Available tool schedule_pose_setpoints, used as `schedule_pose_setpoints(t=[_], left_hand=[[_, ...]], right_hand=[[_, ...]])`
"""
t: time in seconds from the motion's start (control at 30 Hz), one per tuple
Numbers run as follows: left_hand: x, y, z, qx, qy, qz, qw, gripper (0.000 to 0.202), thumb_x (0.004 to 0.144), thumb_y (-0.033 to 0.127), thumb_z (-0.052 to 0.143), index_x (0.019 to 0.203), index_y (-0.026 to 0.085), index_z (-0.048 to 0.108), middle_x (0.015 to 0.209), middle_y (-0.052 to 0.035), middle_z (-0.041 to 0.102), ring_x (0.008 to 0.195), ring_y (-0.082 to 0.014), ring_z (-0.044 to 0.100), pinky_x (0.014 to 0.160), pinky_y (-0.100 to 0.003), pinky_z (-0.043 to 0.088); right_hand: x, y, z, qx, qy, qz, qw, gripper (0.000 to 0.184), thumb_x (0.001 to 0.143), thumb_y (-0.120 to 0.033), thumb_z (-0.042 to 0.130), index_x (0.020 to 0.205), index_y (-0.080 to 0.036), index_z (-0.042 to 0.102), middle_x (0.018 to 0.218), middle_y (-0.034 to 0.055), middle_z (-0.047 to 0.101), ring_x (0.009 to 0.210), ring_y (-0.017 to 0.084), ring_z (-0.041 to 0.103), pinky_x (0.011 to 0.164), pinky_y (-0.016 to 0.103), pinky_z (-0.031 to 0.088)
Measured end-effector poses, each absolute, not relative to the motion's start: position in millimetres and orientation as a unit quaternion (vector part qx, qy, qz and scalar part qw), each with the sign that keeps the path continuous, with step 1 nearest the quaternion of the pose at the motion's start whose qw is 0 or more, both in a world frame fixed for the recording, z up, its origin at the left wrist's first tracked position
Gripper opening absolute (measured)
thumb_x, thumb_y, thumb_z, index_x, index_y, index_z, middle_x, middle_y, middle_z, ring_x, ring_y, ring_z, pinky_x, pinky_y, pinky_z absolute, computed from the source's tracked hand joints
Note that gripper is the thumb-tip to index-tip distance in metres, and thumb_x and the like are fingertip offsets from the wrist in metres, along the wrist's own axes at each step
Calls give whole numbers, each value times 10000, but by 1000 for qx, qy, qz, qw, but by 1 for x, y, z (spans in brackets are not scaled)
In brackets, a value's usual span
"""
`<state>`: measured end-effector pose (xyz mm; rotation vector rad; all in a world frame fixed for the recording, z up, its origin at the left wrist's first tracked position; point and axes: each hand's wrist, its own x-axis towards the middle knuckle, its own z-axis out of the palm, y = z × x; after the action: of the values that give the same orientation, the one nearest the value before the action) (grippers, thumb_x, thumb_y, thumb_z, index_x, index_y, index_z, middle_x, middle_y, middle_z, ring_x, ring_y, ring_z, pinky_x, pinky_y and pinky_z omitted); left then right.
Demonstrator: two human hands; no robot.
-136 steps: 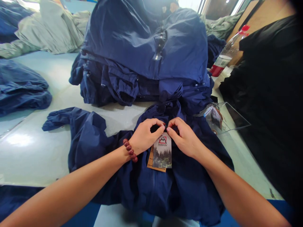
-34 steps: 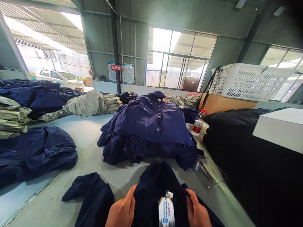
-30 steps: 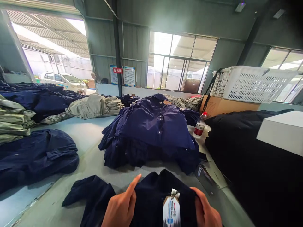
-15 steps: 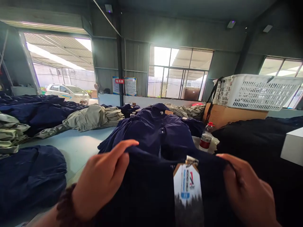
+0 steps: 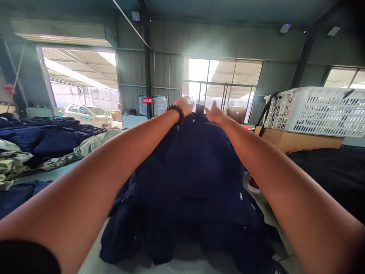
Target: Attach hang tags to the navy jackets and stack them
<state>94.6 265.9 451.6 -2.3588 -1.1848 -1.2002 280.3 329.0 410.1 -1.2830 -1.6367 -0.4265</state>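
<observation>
Looks like the laying-out step: navy jacket [image 5: 194, 163] spread mid-scene over navy pile [image 5: 119, 236], collar far. Left hand [image 5: 184, 106] and right hand [image 5: 215, 113] by collar, blurred; can't tell opening or grip. Next move calls for squaring collar.

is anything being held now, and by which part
I can't tell: the left hand and right hand are at the far end of the navy jacket, but blur hides whether either grips it.

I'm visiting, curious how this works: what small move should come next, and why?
Perhaps ease the left hand and right hand back from the navy jacket: it lies spread out, with both hands at its far end; blur hides their grip.
</observation>
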Motion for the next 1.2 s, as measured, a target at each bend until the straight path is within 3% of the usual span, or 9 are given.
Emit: schedule_pose_setpoints(t=[0.07,0.13,0.23,0.3,0.47,0.73,0.87,1.0,1.2], left_hand=[[89,245,391,-840,-383,-368,107,448,1037,217,359,1292,-3,655,1404,-141,640,1346,-258,557,1104,-349,408],[64,206,324,-864,-368,-332,92,420,941,197,605,1344,89,643,1442,-142,638,1389,-254,536,1207,-368,365],[-2,125,231,-896,-338,-285,49,506,947,216,616,1451,219,575,1571,-98,531,1539,-254,368,1293,-445,301],[-53,67,181,-886,-382,-263,20,504,948,187,594,1442,288,585,1573,-54,531,1554,-248,345,1288,-475,329],[-166,-43,99,-818,-525,-233,-36,454,951,156,543,1373,292,639,1496,-55,607,1474,-258,468,1233,-488,417],[-291,-119,32,-690,-710,-141,27,484,929,178,536,1405,110,598,1474,-166,611,1424,-287,521,1238,-478,369],[-335,-108,24,-670,-728,-138,42,522,945,194,539,1463,130,557,1531,-169,559,1462,-306,476,1242,-494,356],[-369,-57,32,-644,-746,-160,57,538,944,176,600,1478,138,543,1566,-217,496,1461,-355,459,1223,-547,365],[-383,11,51,-644,-730,-225,41,403,996,381,653,1333,163,615,1339,-123,629,1140,-253,657,957,-473,583]], right_hand=[[256,315,358,-537,-719,-125,424,642,1025,-294,577,1501,91,382,1438,355,548,1378,388,546,1173,587,332],[232,284,302,-524,-760,-89,375,655,974,-223,651,1534,4,401,1527,311,507,1454,409,467,1207,634,291],[197,213,222,-480,-810,-54,334,642,999,-232,587,1586,-87,371,1615,237,437,1526,363,385,1248,590,285],[168,156,177,-411,-842,-46,347,665,1029,-284,520,1634,-131,289,1666,192,370,1565,337,313,1275,583,250],[73,29,95,-284,-886,59,362,732,1033,-329,493,1674,-188,169,1710,131,298,1601,282,228,1296,549,259],[-87,-37,-2,-368,-885,213,188,755,1018,-470,535,1600,-23,356,1674,257,310,1578,370,270,1279,546,235],[-113,-45,-27,-412,-868,201,189,680,1034,-456,488,1588,-69,412,1691,210,302,1600,350,208,1290,555,127],[-113,-44,-36,-428,-865,180,193,645,1025,-466,483,1577,-134,460,1692,138,342,1596,279,238,1301,455,124],[-115,-37,-44,-434,-861,167,204,610,1014,-456,494,1548,-162,504,1671,117,392,1578,267,282,1297,447,145]])
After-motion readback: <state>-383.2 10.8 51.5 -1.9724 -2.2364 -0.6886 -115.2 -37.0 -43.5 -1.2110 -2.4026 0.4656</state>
